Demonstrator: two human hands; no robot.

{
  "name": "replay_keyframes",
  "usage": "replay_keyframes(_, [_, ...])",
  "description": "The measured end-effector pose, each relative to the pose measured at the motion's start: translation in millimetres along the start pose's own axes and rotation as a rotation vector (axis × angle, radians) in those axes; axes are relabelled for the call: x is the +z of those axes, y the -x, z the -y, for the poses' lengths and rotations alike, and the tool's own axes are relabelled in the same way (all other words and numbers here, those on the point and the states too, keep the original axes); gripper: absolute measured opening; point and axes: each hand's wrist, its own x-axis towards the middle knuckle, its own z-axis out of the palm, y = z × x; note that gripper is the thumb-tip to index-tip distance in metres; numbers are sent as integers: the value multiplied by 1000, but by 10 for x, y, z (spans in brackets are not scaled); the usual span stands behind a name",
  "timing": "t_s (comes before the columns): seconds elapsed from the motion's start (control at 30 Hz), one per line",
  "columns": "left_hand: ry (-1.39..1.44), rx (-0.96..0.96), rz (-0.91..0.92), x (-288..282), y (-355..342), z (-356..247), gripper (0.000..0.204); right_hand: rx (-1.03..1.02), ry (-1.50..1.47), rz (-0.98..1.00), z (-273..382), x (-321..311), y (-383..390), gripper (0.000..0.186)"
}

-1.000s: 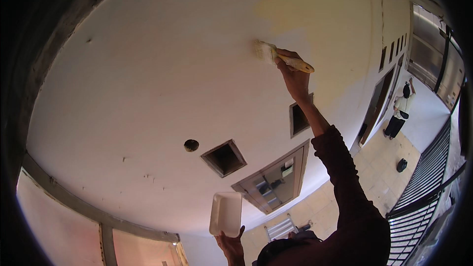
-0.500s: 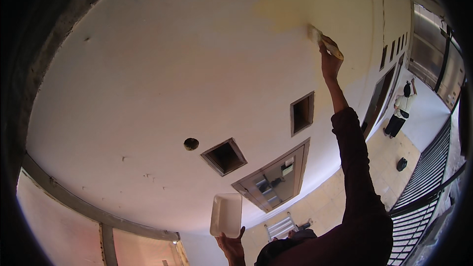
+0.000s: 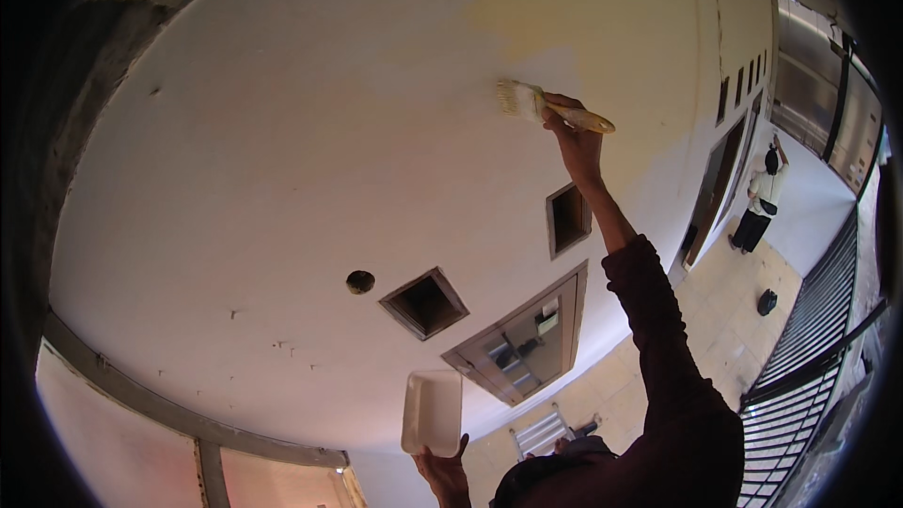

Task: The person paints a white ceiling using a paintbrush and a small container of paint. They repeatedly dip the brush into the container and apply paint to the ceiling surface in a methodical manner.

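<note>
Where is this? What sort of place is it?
Probably a porch or yard beside a house, though I can't be sure: there's a tiled floor, a barred fence and a window in the pale wall.

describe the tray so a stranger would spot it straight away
On the big pale wall, find the framed window. Just lower left of it in the picture, the left hand holds the tray. The tray is pale and round-cornered, unlike the dark framed hole above it, which is set into the wall.
</note>
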Motion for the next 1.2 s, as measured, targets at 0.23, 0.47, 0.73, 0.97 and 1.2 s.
replay_keyframes(0.23, [3,14,5,-22,19,-17,67,-41,217,-339,-558,-1010,-746,26])
replay_keyframes(0.47, [-4,21,-11,36,53,-36,67,-243,341,-170,-180,-289,-253,20])
replay_keyframes(0.73, [16,-11,12,115,-21,1,68,-213,111,129,382,357,199,19])
replay_keyframes(0.97, [-10,-18,22,117,-46,35,67,-15,-98,-50,65,-188,-823,32])
replay_keyframes(1.2, [3,-2,39,200,39,-44,66,-311,337,-364,-52,-516,-1146,18])
